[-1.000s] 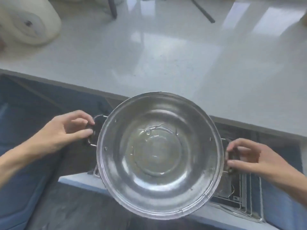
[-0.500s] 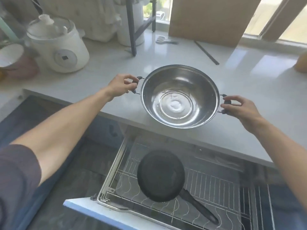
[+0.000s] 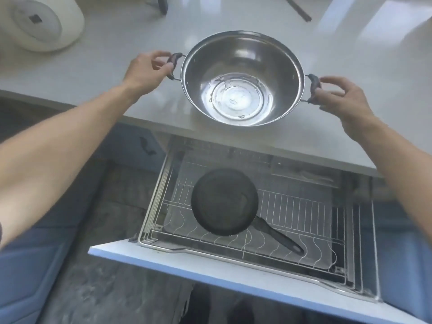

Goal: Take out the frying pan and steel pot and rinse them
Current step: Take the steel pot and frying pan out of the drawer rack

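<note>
Head view
Steel pot point(image 3: 243, 78): one, on the countertop point(image 3: 117, 50), above the open drawer point(image 3: 233, 272).
Left hand point(image 3: 146, 71): fingers curled on the pot's left handle.
Right hand point(image 3: 339, 94): fingertips at the right handle; grip unclear.
Frying pan point(image 3: 224, 202): one, inside the drawer's wire rack, below the pot.
Pot contents: water droplets only.

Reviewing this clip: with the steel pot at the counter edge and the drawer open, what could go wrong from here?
1. The steel pot sits near the countertop edge; a nudge might tip it off.
2. The left hand and right hand grip only the small handles, so it could slip.
3. The open drawer, frying pan inside, may get bumped.
</note>
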Demonstrator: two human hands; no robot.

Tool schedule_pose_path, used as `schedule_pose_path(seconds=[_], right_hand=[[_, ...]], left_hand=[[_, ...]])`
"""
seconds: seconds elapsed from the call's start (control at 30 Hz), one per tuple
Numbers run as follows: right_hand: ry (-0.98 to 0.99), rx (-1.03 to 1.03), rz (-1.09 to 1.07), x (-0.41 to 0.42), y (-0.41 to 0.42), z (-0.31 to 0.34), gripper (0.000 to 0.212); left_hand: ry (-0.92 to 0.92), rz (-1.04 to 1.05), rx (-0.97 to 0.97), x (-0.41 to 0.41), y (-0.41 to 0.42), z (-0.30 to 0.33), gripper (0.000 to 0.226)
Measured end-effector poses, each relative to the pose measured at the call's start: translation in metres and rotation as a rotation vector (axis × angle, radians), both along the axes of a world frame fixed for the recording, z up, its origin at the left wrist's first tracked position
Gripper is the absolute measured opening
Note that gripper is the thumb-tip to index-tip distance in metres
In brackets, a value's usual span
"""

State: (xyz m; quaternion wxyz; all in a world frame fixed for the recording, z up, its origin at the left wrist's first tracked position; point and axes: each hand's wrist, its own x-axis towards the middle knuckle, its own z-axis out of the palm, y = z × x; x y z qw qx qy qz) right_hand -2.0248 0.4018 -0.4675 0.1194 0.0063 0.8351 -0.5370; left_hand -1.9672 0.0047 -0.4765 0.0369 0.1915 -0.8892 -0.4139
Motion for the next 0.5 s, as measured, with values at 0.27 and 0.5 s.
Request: schedule_pose_path(seconds=[0.27, 0.5], right_hand=[[-0.089, 0.338, 0.393, 0.183, 0.058, -0.107, 0.013], [-0.462, 0.446, 0.535, 0.207, 0.064, -0.237, 0.029]], left_hand=[[-0.214, -0.669, -0.163, 0.144, 0.05, -0.102, 0.019], [-0.688, -0.84, -0.308, 0.129, 0.059, -0.228, 0.034]])
